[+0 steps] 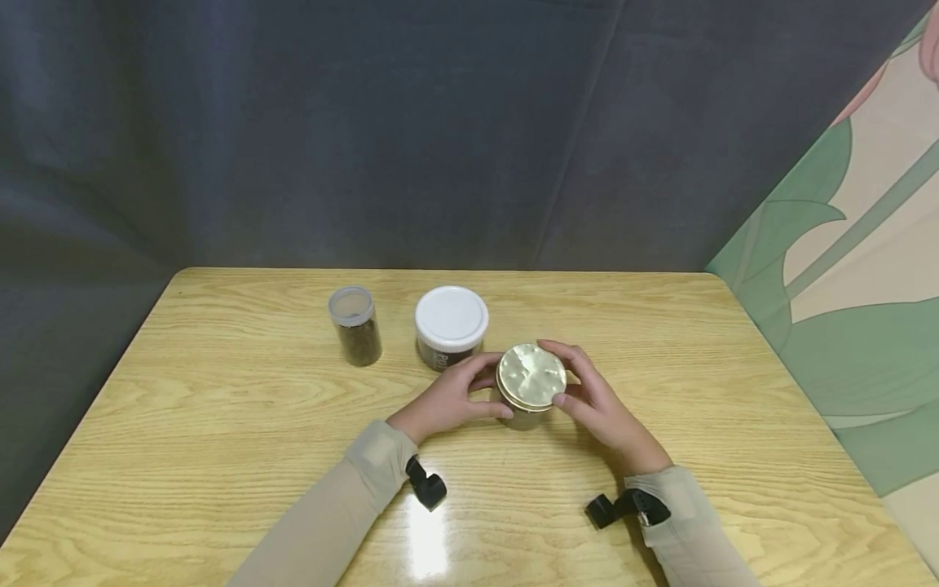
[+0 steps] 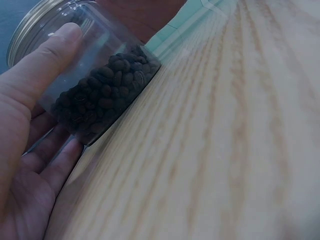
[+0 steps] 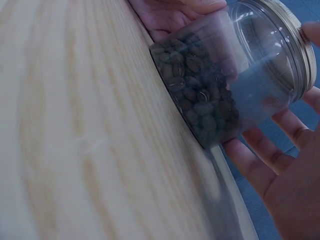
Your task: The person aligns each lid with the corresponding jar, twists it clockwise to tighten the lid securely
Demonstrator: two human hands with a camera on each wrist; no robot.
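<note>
A clear jar (image 1: 523, 420) of dark coffee beans (image 3: 192, 92) stands upright on the table, topped by a shiny gold lid (image 1: 531, 375). From the left side, my left hand (image 1: 456, 401) grips the jar's body, its thumb (image 2: 47, 57) lying across the clear wall. My right hand (image 1: 597, 405) holds the lid at its right edge, with the thumb near the front and a finger at the back. Lower fingers of that hand rest along the jar wall in the right wrist view. Beans fill roughly the bottom half of the jar.
Behind my left hand stands a white-lidded tub (image 1: 451, 319) with a dark label. Farther left is a slim clear jar (image 1: 359, 338) with a grey lid and dark contents. A dark curtain (image 1: 440, 139) hangs behind the wooden table (image 1: 242, 432), and a leaf-patterned cloth (image 1: 873, 326) at the right.
</note>
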